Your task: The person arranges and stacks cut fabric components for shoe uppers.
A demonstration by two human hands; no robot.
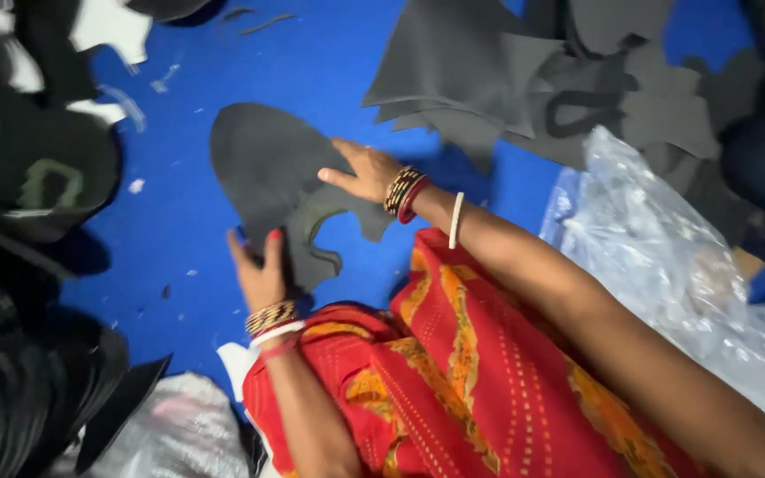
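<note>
a bright blue floor [179, 221] fills the scene, flecked with small scraps. crumpled clear plastic sheeting [666, 257] lies at the right, under even light

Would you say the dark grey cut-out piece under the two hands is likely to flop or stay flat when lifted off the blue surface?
The grey cut-out piece looks thin and sheet-like, so it would probably sag when lifted. It likely weighs little. The left hand grips its near edge and the right hand presses on top, which suggests it could slide on the blue surface.

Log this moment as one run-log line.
left hand: holds edge of dark grey shoe-shaped cut fabric piece | right hand: pressed flat on it | surface: blue mat | nearby: grey offcut pile
</note>
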